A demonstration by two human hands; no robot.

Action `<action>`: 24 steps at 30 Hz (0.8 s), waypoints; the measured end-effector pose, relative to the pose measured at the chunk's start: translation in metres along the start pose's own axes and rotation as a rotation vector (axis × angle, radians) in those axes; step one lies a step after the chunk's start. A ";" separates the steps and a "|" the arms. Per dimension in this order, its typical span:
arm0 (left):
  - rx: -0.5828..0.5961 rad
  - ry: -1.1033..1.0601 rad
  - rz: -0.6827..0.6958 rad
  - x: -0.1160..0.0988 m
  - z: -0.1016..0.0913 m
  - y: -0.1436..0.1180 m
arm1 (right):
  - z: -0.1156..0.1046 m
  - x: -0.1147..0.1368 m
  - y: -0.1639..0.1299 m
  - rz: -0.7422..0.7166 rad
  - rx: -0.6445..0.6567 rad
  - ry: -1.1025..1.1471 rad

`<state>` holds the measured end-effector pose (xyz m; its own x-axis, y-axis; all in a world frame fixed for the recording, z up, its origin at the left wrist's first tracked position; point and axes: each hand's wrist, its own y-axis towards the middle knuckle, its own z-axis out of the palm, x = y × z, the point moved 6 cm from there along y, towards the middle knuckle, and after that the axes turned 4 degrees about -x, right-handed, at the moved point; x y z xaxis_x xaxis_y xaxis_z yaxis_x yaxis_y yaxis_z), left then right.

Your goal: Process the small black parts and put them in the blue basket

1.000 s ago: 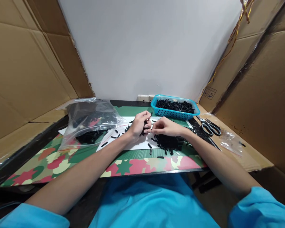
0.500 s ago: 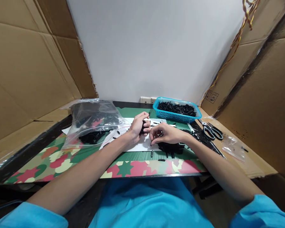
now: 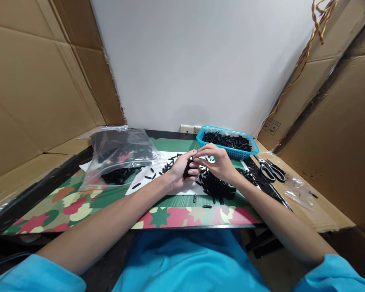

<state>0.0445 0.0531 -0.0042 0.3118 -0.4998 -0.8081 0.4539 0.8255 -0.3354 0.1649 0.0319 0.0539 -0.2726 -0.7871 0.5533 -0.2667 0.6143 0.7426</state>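
Note:
Several small black plastic pieces (image 3: 189,168) are bunched in my left hand (image 3: 180,171), whose fingers curl round them. My right hand (image 3: 216,162) reaches over to it, thumb and fingers pinched together at the left fingertips; whatever is in that pinch is too small to make out. Beneath my right hand lies a heap of loose black pieces (image 3: 217,188) on a white sheet of paper (image 3: 158,187). More short black strips are scattered over the sheet to the left and behind my left hand.
A blue basket (image 3: 240,154) of black pieces stands at the back right. Scissors (image 3: 271,170) and a small clear bag (image 3: 298,192) lie to the right. On the left rests a large zip bag (image 3: 121,150) with black pieces. Cardboard walls (image 3: 42,73) enclose both sides.
My right hand has risen from the front of the heap to my left hand's fingertips, uncovering more of the heap. My left hand has shifted slightly right and down, still holding its pieces.

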 end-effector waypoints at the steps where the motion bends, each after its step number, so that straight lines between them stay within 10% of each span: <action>1: 0.001 -0.005 0.004 -0.001 0.000 -0.001 | -0.001 0.001 0.000 -0.010 -0.002 -0.014; 24: 0.063 0.069 -0.010 -0.005 0.009 -0.007 | -0.019 -0.029 -0.004 0.119 -0.078 -0.064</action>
<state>0.0474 0.0476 0.0071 0.2496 -0.4870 -0.8370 0.5088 0.8014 -0.3146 0.1915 0.0519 0.0422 -0.3574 -0.7022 0.6158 -0.1574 0.6952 0.7014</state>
